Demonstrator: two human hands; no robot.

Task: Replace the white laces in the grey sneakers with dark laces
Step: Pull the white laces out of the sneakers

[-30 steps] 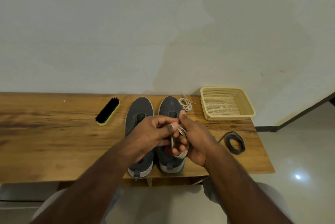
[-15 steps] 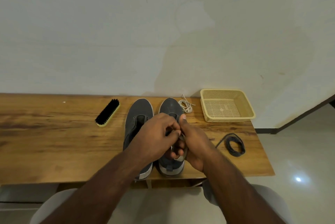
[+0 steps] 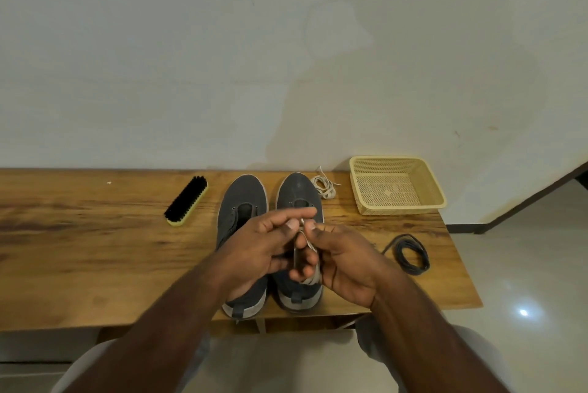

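Two grey sneakers stand side by side on the wooden table, toes toward the wall: the left sneaker (image 3: 242, 201) and the right sneaker (image 3: 297, 190). Both show bare eyelets with no lace. Above the right sneaker, my left hand (image 3: 264, 247) and my right hand (image 3: 342, 260) meet and hold a coiled white lace (image 3: 302, 244) between them; my left fingertips pinch its end, my right fingers curl round the coil. A second white lace (image 3: 324, 185) lies bundled behind the right sneaker. A coil of dark laces (image 3: 412, 254) lies to the right.
A black shoe brush (image 3: 187, 200) with a yellow back lies left of the sneakers. A yellow perforated basket (image 3: 397, 206) stands at the back right against the wall. The table's right edge (image 3: 461, 262) drops to a tiled floor. My knees are below the front edge.
My hands have risen slightly and my left fingers have uncurled to pinch the lace's end; the white lace coil stays held in my right hand over the right sneaker.
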